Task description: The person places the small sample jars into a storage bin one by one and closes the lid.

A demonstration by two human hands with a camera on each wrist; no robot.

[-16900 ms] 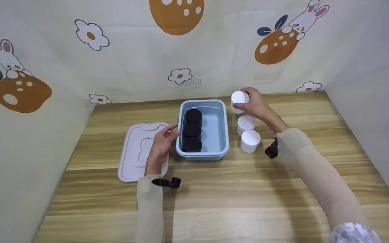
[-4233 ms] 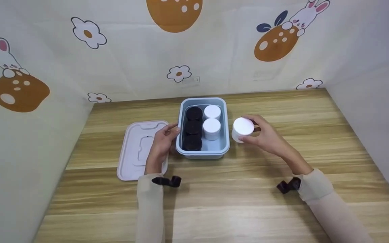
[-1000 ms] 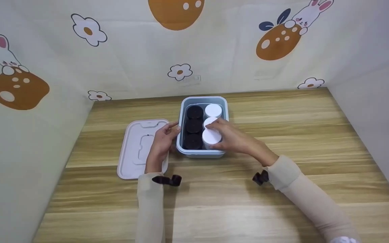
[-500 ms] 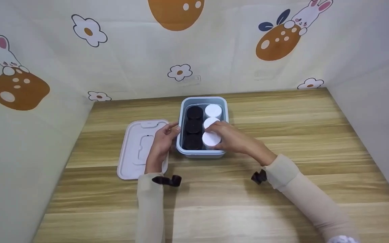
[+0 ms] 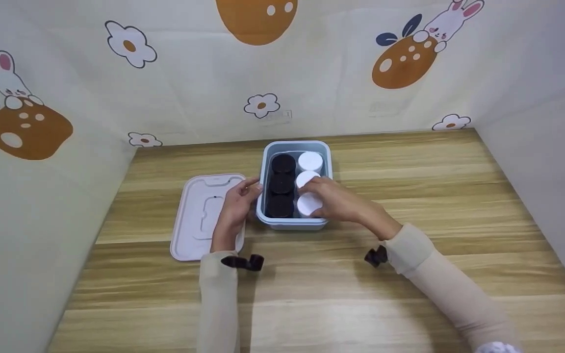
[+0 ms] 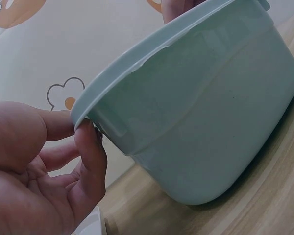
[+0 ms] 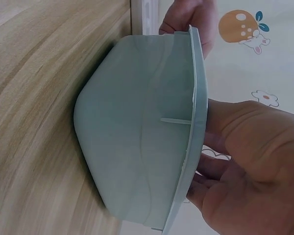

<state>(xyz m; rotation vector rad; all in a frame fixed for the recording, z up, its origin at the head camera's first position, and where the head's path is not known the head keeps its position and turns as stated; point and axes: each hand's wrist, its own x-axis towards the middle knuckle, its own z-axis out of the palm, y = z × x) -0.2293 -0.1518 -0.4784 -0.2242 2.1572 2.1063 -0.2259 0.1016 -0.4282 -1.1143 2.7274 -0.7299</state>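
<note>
A light-blue plastic box [image 5: 295,221] stands uncovered on the table. Along its left side runs a row of three black-topped round jars [image 5: 281,184]. Three white jars line its right side: a far one [image 5: 310,161], a middle one [image 5: 305,178] partly behind fingers, and a near one [image 5: 307,205]. My right hand [image 5: 344,202] reaches over the right rim and grips the near white jar; in the right wrist view the box wall [image 7: 127,127] hides the fingertips. My left hand [image 5: 233,208] pinches the box's left rim, thumb above and fingers below the edge [image 6: 90,100] in the left wrist view.
Left of the box lies a white lid [image 5: 189,225], partly under the left hand and wrist. The wood-grain table [image 5: 302,284] is bounded by a patterned cloth backdrop [image 5: 194,88] behind and at both sides.
Three white jars went from the table right of the box into its right side. Over the last second the near one sank lower, still in my right hand. The left hand stayed at the rim.
</note>
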